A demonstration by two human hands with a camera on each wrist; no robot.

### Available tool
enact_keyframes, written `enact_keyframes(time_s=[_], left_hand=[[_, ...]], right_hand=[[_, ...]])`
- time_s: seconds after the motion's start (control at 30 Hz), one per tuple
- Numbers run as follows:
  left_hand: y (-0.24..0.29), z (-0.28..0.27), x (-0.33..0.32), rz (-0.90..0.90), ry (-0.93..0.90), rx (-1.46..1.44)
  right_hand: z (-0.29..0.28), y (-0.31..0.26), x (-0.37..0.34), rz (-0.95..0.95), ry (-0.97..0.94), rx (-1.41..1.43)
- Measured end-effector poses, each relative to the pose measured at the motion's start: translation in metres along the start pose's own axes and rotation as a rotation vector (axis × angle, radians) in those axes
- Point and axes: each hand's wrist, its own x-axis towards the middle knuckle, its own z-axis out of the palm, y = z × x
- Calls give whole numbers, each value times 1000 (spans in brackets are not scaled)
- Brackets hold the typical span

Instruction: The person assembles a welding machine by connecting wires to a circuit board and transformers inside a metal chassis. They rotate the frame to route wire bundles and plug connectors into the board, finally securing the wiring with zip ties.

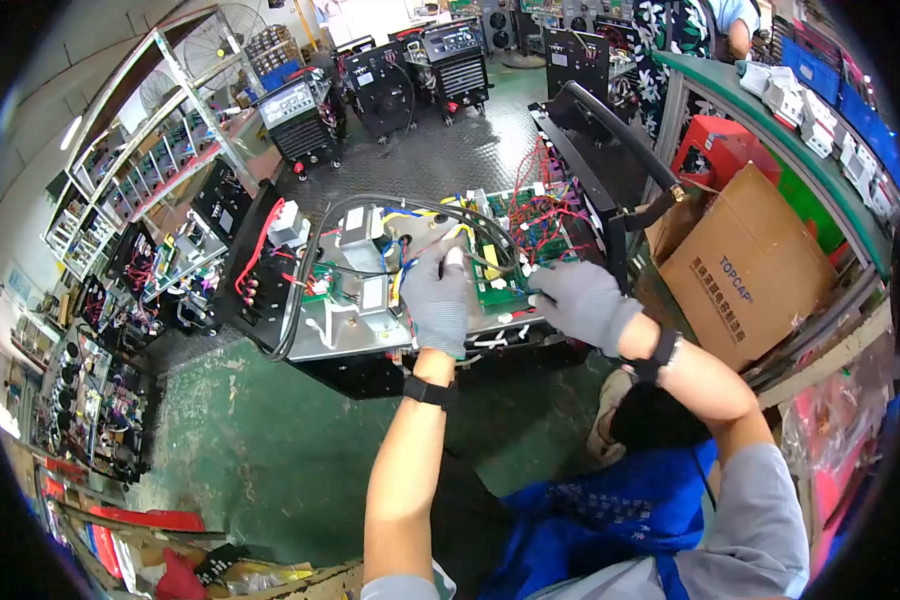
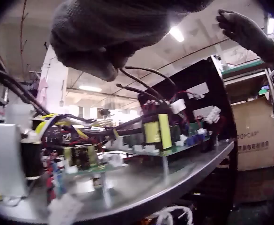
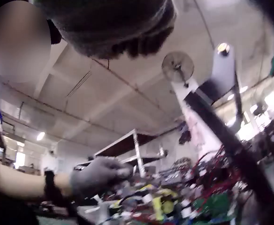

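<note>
An opened machine chassis lies before me, its metal plate bearing circuit boards, wiring and capacitor blocks. Over its middle is my left hand, in a grey knit glove, its fingers curled at a looped bundle of black cable. In the left wrist view, black cable runs from right at those fingertips down to the boards. My right hand, gloved alike, hovers by the front right edge near a green circuit board with a yellow transformer. Its fingers are loosely bent and hold nothing.
A black panel with a thick handle bar rises at the chassis's right end. Beyond it stand a large cardboard box and a green-topped bench. Several black machines stand behind, with metal shelving at left. Another person is at the bench.
</note>
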Motion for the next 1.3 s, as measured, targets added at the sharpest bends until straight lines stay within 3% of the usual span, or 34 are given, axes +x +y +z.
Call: enact_keyframes(time_s=[0.07,0.1,0.2,0.3,0.33,0.43,0.5,0.53,0.57,0.6,0.63,0.7,0.73,0.83,0.87,0.9,0.93,1.0,1.03,1.07,1.1,1.17,1.2,1.27,1.3], left_hand=[[-3,10,5,-285,-53,-459],[-3,0,-10,-403,-52,-505],[12,17,10,-527,-28,-769],[10,20,33,-299,40,-1118],[21,12,51,-273,78,-1115],[45,-8,105,22,202,-680],[19,-23,141,273,101,308],[-3,-38,158,486,46,919],[1,-56,160,430,-151,1279],[-12,-76,165,384,-303,1436],[-45,-95,176,156,-411,1430],[-46,-106,167,-122,-310,1093],[-81,-117,178,-188,-323,1281],[-94,-137,199,-82,-475,1751],[-86,-147,208,9,-545,1968],[-83,-160,214,6,-490,2009],[-85,-182,213,-188,34,1276],[-93,-218,222,-265,480,636],[-85,-225,220,-190,479,774],[-80,-226,219,-204,340,914],[-81,-219,206,-282,264,721],[-124,-215,201,-246,46,654],[-104,-199,179,23,-182,935],[-39,-141,139,-396,-430,948],[-52,-130,120,-287,-287,1069]], right_hand=[[16,7,16,106,12,-112],[43,-1,4,-1,13,-45],[59,13,23,-88,65,-61],[68,12,25,-139,95,-43],[64,13,20,-154,98,-14],[62,32,7,-136,98,198],[57,44,-1,-130,121,383],[43,43,-5,-68,9,402],[43,43,-4,-83,1,408],[43,40,-6,-87,2,406],[41,40,-9,-73,15,390],[61,52,-2,-127,-47,377],[56,50,2,-136,-74,444],[61,63,9,-311,146,496],[44,61,9,-249,96,530],[40,53,-2,-177,11,585],[41,57,-5,-167,4,579],[50,59,-2,-182,2,584],[53,60,-1,-182,52,627],[55,60,1,-188,104,668],[58,60,2,-193,157,712],[46,56,2,-18,103,939],[39,53,0,72,65,1053],[30,48,-10,305,74,1343],[-2,39,-20,403,9,1392]])
